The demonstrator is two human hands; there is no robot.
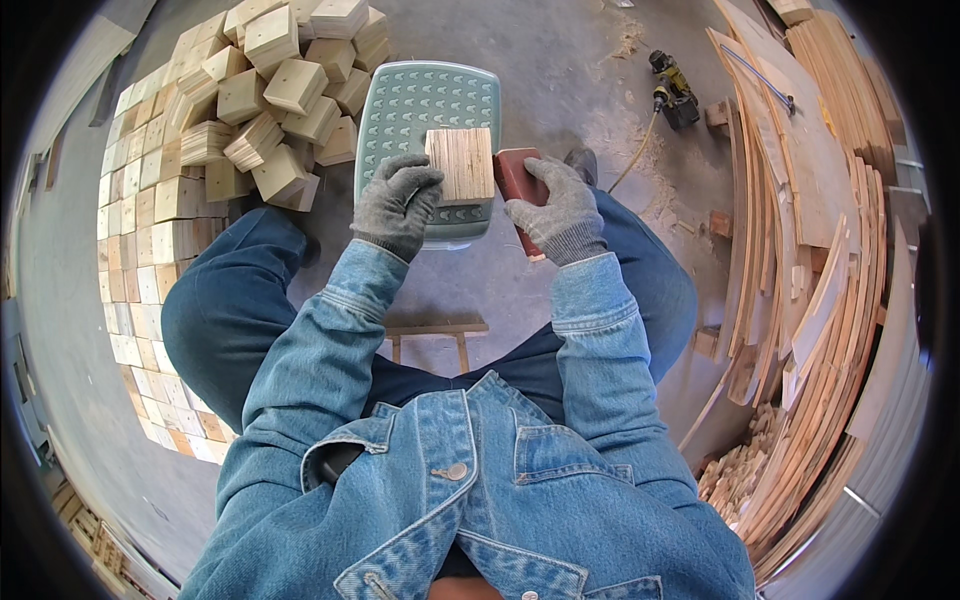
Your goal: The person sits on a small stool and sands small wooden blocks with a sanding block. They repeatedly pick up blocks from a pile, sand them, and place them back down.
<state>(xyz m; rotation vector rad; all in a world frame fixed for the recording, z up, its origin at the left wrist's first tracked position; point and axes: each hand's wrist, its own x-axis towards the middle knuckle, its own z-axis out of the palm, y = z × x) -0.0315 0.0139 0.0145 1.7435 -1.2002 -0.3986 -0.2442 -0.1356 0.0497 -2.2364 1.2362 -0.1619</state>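
Observation:
My left hand [399, 205], in a grey knitted glove, is closed on the left side of a square plywood block [462, 165] with layered edges. The block is above a grey-green plastic stool [400, 105] with a raised pattern on its top. My right hand [556, 208], gloved the same way, grips a reddish-brown piece of sandpaper [517, 178]. The sandpaper is upright along the block's right side, and its lower end hangs below my fingers. Whether it touches the block I cannot tell.
A heap of loose wooden blocks [297, 88] lies beyond my left knee, beside neatly stacked rows of blocks [130, 260]. A yellow-and-black power drill [675, 90] rests on the floor amid sawdust. Long wooden strips and boards [825, 330] are piled at the right.

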